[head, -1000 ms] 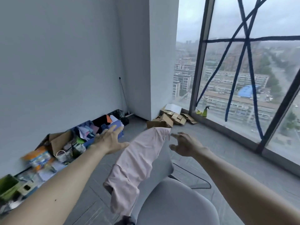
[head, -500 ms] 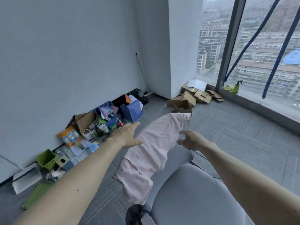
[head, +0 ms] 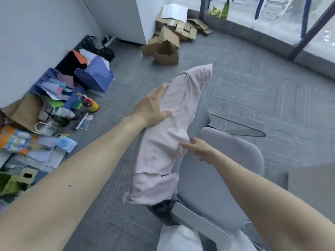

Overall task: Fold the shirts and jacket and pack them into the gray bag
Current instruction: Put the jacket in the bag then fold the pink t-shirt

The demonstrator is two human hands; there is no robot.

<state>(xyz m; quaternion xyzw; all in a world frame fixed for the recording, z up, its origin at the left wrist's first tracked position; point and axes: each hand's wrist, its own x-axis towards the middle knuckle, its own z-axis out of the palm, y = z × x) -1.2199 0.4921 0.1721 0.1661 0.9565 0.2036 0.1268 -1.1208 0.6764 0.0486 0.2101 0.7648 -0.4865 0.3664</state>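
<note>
Grey carpet tiles (head: 244,91) fill the floor, and along the left wall I see a heap of clutter (head: 54,109): paper, blue baskets, an open brown box. Moving right, my left hand (head: 152,109) now lies flat on the pink shirt (head: 163,151), fingers straight and spread against the cloth; a second ago it was reaching through the air, short of it. The shirt hangs draped over the back of the grey chair (head: 226,169), its hem dangling near me above something dark that I cannot identify. On its right edge, my right hand (head: 199,149) has come in too and touches the cloth at a fold, though I cannot tell whether the fingers have pinched it or only rest there. Far right, the window (head: 272,11) runs along the wall. Both hands have made contact, so I judge the shirt is about to be lifted off for folding. No gray bag shows anywhere.
</note>
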